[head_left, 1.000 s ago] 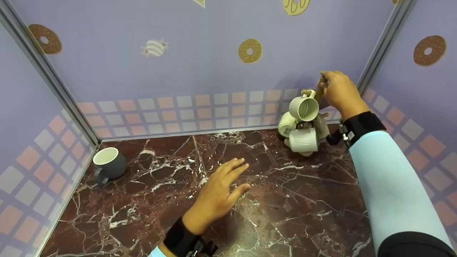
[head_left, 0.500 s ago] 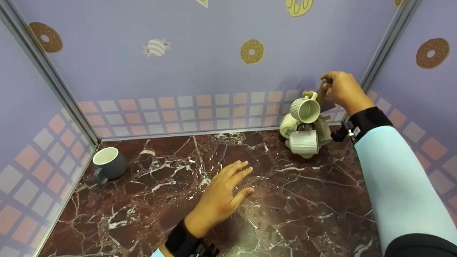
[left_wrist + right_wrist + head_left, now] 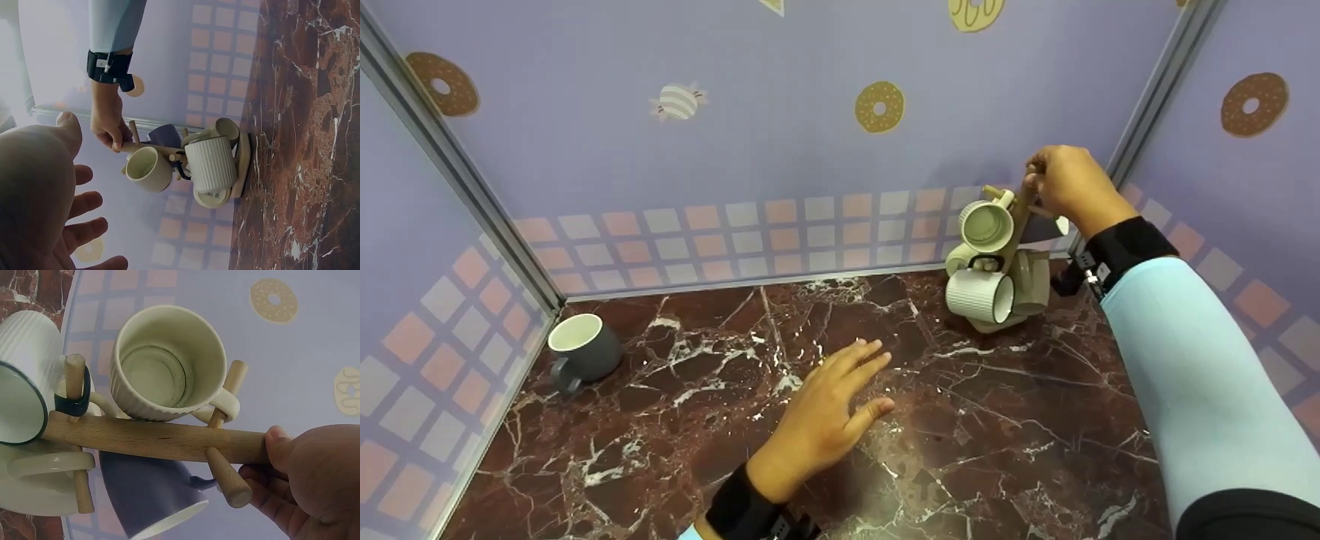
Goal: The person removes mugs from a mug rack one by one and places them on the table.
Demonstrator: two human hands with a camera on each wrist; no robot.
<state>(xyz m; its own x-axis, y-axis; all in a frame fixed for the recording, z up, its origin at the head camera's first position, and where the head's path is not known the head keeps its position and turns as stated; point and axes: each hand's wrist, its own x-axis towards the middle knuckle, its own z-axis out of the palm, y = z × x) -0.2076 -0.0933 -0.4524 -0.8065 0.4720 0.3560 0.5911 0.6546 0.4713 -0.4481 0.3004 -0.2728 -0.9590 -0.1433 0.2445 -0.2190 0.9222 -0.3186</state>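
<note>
My right hand grips the top of the wooden post of a mug tree, thumb and fingers around its end in the right wrist view. From its pegs hang a cream ribbed mug, mouth towards me, and below it a white ribbed mug with a dark rim and handle. A dark bluish mug hangs on the far side. Lower down are a beige mug and another cream mug, partly hidden. My left hand is held over the table, fingers extended and holding nothing.
A dark grey mug with a pale inside stands upright at the left, near the side wall. Purple panels enclose the back and sides of the dark red marbled table. The mug tree stands close to the back wall, at the right.
Under my right hand the mug tree has turned: the front mugs shifted left, the white mug's mouth now faces right, and the dark mug shows at the right. The left hand stays nearly still.
</note>
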